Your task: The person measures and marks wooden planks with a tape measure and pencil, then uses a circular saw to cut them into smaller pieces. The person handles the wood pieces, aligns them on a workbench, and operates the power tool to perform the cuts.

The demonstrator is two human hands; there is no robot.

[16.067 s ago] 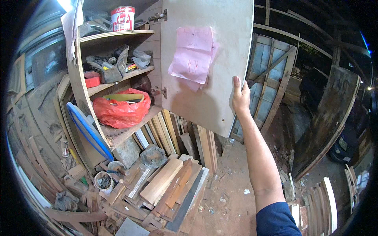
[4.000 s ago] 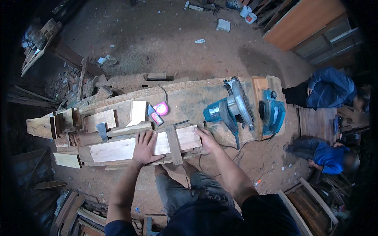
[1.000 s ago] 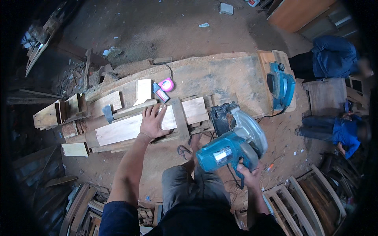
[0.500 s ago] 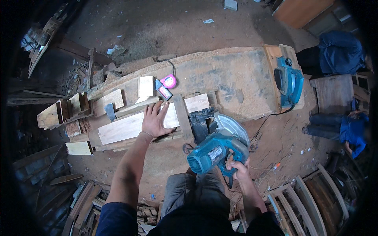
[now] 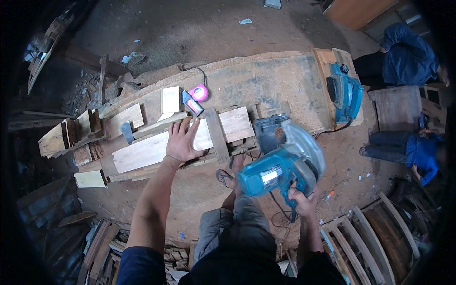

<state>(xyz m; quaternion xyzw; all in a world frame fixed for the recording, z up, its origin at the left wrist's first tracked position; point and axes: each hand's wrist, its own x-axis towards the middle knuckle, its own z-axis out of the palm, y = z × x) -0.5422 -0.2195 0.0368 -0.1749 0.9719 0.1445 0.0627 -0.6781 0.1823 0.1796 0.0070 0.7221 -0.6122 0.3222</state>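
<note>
My left hand [image 5: 182,143] lies with spread fingers on a long pale board [image 5: 140,156]. A darker wooden strip [image 5: 217,135] crosses that board to the right of the hand. My right hand [image 5: 303,197] grips the rear handle of a teal circular saw [image 5: 262,175], which is tilted and off the right end of the board, near the bench edge. The saw's metal guard covers its blade. Beyond my left fingers are a pink tape measure [image 5: 198,92] and a small dark blue box-like item [image 5: 193,104].
A teal electric planer [image 5: 350,92] rests at the right end of the dusty workbench [image 5: 266,85]. Wood offcuts [image 5: 90,179] lie at the left. Curved wooden frames [image 5: 365,242] stand lower right. Two people in blue [image 5: 411,61] are at the far right; a cord [image 5: 280,213] trails on the floor.
The circular saw has moved right, away from the crossing strip, and turned in my right hand. My left hand stays on the board. A sandalled foot now shows below the bench.
</note>
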